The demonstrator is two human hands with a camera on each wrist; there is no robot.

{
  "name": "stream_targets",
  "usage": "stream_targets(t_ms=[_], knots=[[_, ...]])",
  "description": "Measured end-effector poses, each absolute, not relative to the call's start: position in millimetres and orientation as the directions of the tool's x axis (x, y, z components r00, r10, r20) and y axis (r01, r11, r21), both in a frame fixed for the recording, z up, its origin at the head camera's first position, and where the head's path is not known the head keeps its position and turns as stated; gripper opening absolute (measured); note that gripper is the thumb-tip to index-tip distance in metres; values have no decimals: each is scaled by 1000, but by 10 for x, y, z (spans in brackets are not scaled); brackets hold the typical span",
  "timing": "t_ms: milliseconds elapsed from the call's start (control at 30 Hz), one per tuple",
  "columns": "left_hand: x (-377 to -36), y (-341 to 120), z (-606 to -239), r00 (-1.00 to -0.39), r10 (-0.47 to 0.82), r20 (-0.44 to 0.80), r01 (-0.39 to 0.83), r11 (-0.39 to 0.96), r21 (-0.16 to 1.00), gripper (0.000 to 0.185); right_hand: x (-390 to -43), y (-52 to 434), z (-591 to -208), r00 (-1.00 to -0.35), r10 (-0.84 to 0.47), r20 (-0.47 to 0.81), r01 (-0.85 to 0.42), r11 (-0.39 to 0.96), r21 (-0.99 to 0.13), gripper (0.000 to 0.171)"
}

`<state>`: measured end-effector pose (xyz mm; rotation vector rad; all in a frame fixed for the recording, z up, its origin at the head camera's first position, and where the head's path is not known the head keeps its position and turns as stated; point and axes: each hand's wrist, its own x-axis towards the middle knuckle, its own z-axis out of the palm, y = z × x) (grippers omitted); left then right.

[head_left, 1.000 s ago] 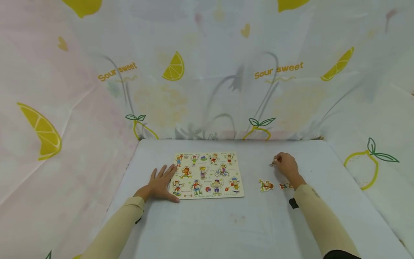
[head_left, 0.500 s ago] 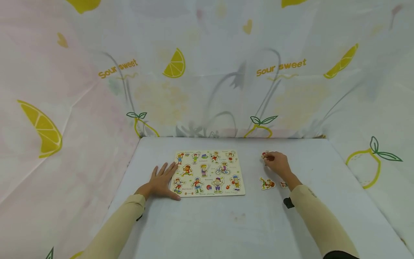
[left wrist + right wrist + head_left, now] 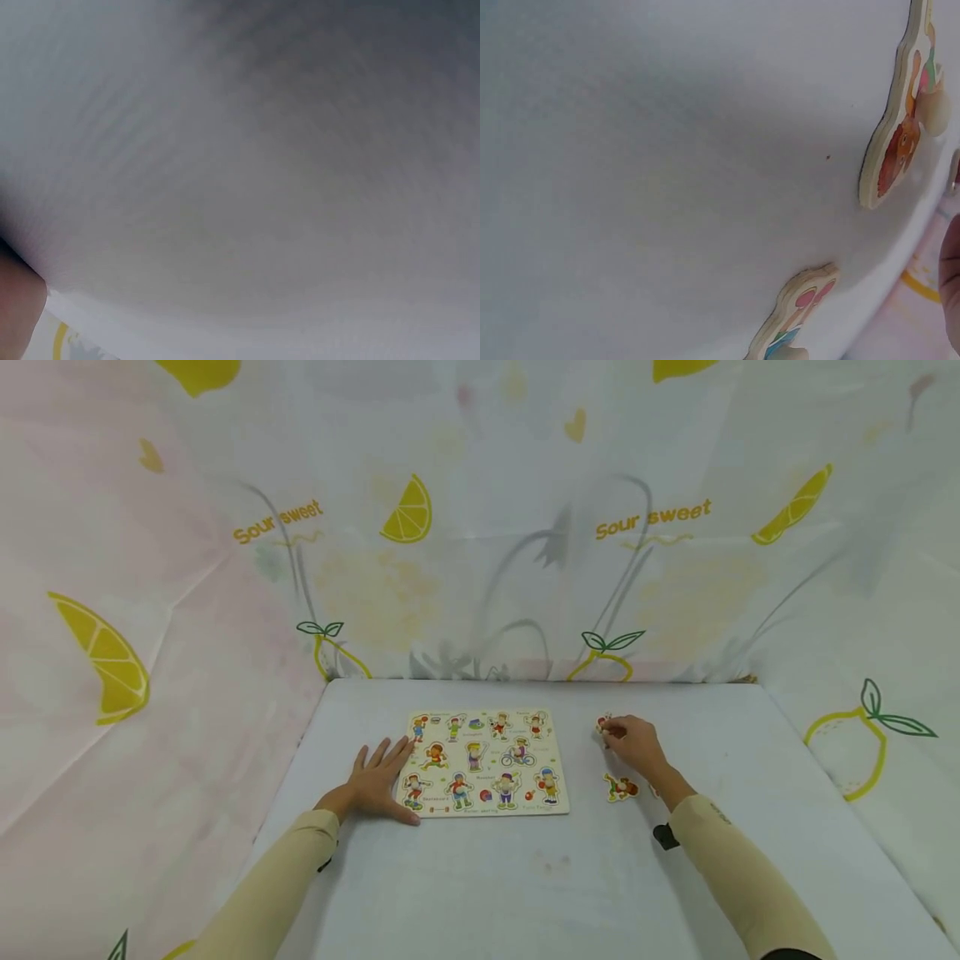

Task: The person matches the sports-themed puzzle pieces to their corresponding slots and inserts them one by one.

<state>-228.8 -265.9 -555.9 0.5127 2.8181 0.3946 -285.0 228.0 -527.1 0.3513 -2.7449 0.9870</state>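
Note:
A wooden peg puzzle board (image 3: 486, 762) with several cartoon figures lies on the white table (image 3: 525, 877). My left hand (image 3: 375, 781) lies flat with spread fingers on the table, touching the board's left edge. My right hand (image 3: 628, 739) pinches a small puzzle piece (image 3: 603, 723) just right of the board, above the table. Two loose pieces lie near that wrist: one (image 3: 620, 788) in the open, another mostly hidden behind the forearm. In the right wrist view both loose pieces (image 3: 904, 142) (image 3: 795, 315) show edge-on with pale knobs. The left wrist view shows only blurred table.
A lemon-print curtain (image 3: 480, 527) walls the table at the back and on both sides. White tabletop stretches in front of the board and to the far right.
My right hand has carried the pinched piece leftward from the table's right part toward the board. The left hand has stayed put.

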Motion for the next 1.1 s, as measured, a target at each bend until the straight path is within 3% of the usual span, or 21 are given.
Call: stream_targets(t_ms=[533, 1100], knots=[[-2251, -2618, -5417, -902, 368, -225, 298, 909, 292, 145, -2899, 1957, -5157, -958, -160, 239, -278, 734, -620, 14], [-2280, -2625, -5456, -897, 372, -238, 300, 910, 287, 146, -3027, 1362, -5055, -964, -256, 73, -230, 664, -712, 18]])
